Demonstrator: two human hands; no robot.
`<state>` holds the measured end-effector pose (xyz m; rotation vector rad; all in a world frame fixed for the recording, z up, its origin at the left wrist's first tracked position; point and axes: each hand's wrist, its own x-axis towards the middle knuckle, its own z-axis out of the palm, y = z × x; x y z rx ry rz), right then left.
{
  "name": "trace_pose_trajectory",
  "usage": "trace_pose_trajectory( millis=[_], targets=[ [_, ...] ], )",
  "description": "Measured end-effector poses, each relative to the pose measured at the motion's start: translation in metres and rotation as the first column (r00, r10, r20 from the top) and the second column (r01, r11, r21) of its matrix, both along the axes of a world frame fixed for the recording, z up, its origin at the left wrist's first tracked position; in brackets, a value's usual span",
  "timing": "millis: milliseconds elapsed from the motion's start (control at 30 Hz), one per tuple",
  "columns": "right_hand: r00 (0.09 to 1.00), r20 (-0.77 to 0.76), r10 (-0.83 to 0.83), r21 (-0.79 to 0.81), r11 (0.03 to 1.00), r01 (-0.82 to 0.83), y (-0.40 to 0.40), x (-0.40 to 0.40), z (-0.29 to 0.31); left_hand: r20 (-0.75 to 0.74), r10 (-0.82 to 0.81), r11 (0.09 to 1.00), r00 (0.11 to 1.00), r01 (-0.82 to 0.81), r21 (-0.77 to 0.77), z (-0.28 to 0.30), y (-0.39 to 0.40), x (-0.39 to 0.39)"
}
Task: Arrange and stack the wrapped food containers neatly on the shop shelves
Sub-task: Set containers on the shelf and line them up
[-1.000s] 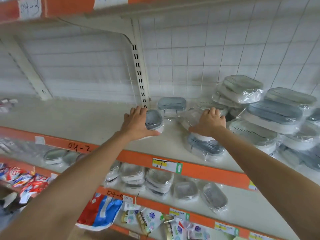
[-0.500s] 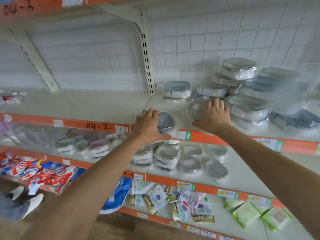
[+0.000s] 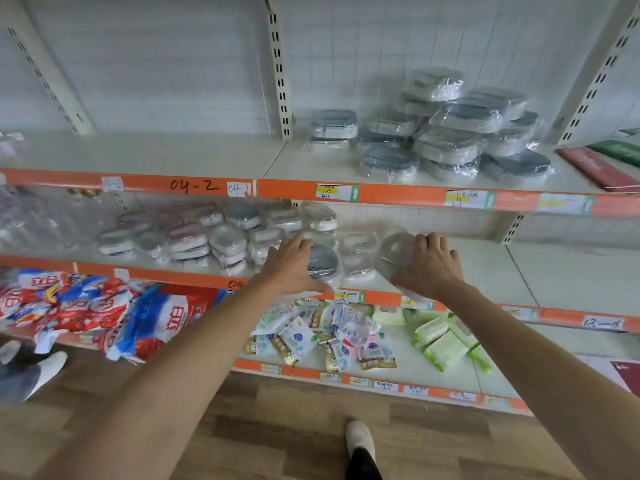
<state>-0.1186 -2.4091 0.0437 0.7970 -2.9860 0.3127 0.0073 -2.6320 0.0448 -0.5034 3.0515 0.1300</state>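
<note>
My left hand (image 3: 289, 266) grips a small wrapped container with a grey lid (image 3: 322, 263), held at the front of the middle shelf (image 3: 485, 271). My right hand (image 3: 431, 266) holds a second container in clear wrap (image 3: 394, 254) just right of it; its lid colour is blurred. Behind and left of my hands, several wrapped containers (image 3: 207, 237) lie in loose stacks on the same shelf. On the upper shelf (image 3: 194, 157) a larger heap of wrapped grey-lidded containers (image 3: 446, 133) is piled at the right.
Red and blue bags (image 3: 104, 313) fill the lower shelf at left, small sachets (image 3: 322, 337) and green packs (image 3: 443, 341) lie further right. Red and green flat boxes (image 3: 602, 161) sit at the upper shelf's right end. A shoe (image 3: 360, 441) stands on the wooden floor.
Both hands have come down from the upper shelf to the middle shelf, each carrying its container. The view has tilted down, showing the lower shelves and floor.
</note>
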Motion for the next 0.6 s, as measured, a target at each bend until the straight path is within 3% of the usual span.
trace_pose_trajectory(
  millis=[333, 600],
  targets=[
    [0.991, 0.106, -0.084, 0.071, 0.994, 0.077, -0.003, -0.059, -0.067, 0.077, -0.115, 0.993, 0.990, 0.115, 0.010, -0.044, 0.002, -0.088],
    [0.970, 0.163, -0.179, 0.010, 0.984, 0.180, -0.041, -0.170, -0.169, -0.014, -0.086, 0.990, 0.996, 0.087, 0.111, -0.145, -0.015, -0.210]
  ],
)
